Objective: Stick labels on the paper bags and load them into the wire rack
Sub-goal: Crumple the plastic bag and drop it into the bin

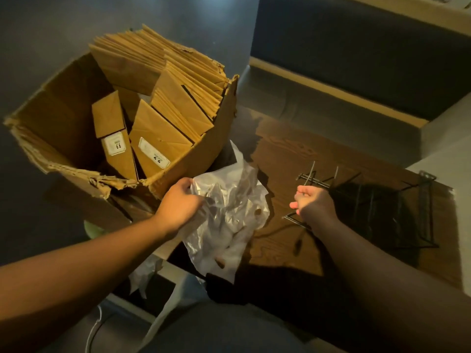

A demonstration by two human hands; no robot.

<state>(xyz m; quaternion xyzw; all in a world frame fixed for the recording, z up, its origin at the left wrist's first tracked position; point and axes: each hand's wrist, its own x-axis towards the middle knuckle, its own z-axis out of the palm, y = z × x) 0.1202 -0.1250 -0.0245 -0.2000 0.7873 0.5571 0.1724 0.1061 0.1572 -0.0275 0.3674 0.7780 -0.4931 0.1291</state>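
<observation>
A torn cardboard box (198,146) at the left holds several folded brown paper bags (178,98). Two of them carry white labels (116,143) near their lower ends. A crumpled clear plastic wrap (229,212) lies in front of the box, and my left hand (178,202) grips its upper left part. A black wire rack (382,207) lies on its side on the dark wooden table (280,154) at the right. My right hand (313,202) is at the rack's left end with its fingers curled; whether they hold a wire is hidden.
A dark upholstered bench with a pale wood trim (356,72) runs along the far right. More clear plastic (145,276) hangs below the table's near edge. A dark grey floor surrounds the box at the left.
</observation>
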